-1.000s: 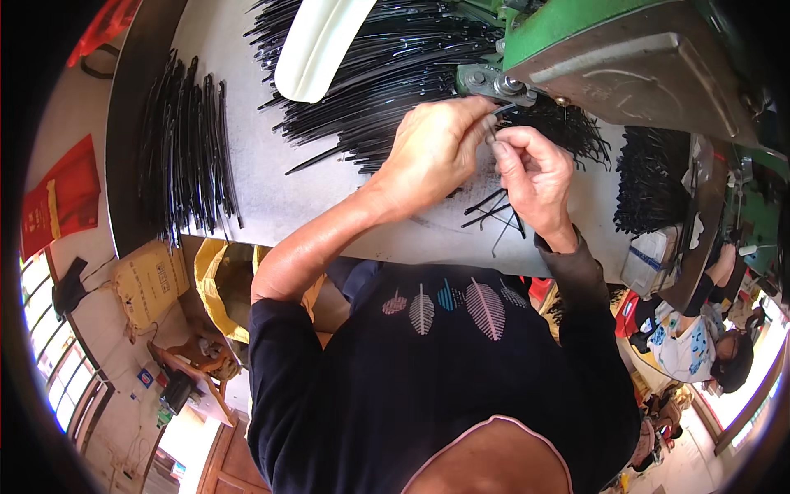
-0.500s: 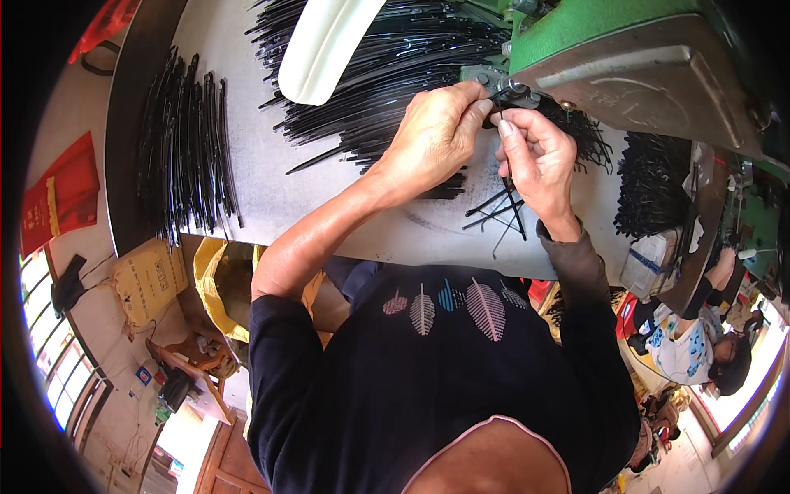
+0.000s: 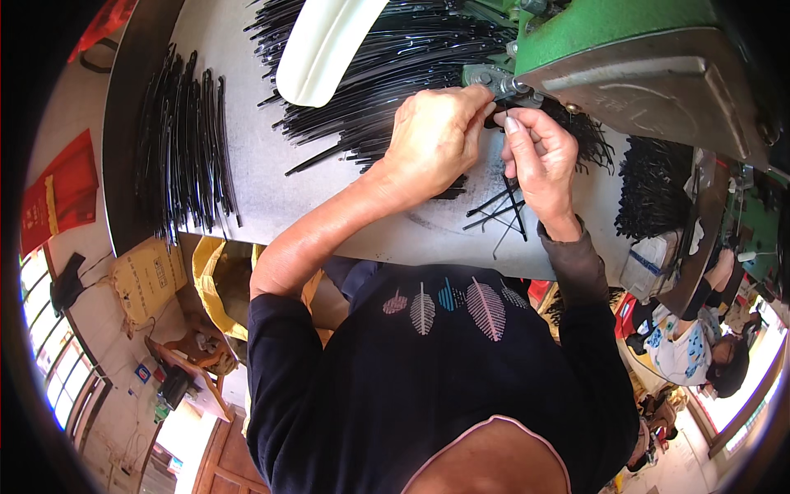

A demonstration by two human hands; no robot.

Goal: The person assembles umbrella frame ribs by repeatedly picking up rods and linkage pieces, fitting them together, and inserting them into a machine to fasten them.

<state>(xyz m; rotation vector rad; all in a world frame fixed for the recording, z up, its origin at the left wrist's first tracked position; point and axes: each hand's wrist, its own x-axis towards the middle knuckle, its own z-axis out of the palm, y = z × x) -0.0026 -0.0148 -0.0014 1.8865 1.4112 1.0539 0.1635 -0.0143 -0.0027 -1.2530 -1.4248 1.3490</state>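
Note:
At the green machine (image 3: pixel 617 37), both my hands work close together by a small metal fitting (image 3: pixel 492 78). My left hand (image 3: pixel 436 136) is closed, thumb and fingers pressed together; what they hold is hidden behind them. Just beside it, my right hand (image 3: pixel 541 152) pinches a thin black strip (image 3: pixel 506 107) between thumb and forefinger, and only a short bit of it shows. Below the hands, several loose black strips (image 3: pixel 510 210) lie crossed on the grey metal table (image 3: pixel 329 210). A large pile of similar strips (image 3: pixel 387 90) spreads behind my left hand.
Another bunch of black strips (image 3: pixel 189 148) lies at the table's left edge. A white curved piece (image 3: pixel 329 49) overhangs the big pile. More black pieces (image 3: pixel 654 185) are heaped at the right. A yellow sack (image 3: pixel 214 284) stands below the table; a co-worker (image 3: pixel 687 350) sits far right.
My left hand has turned slightly, its knuckles rolling over, and the strip that showed between the hands is now mostly hidden. My right hand has barely shifted.

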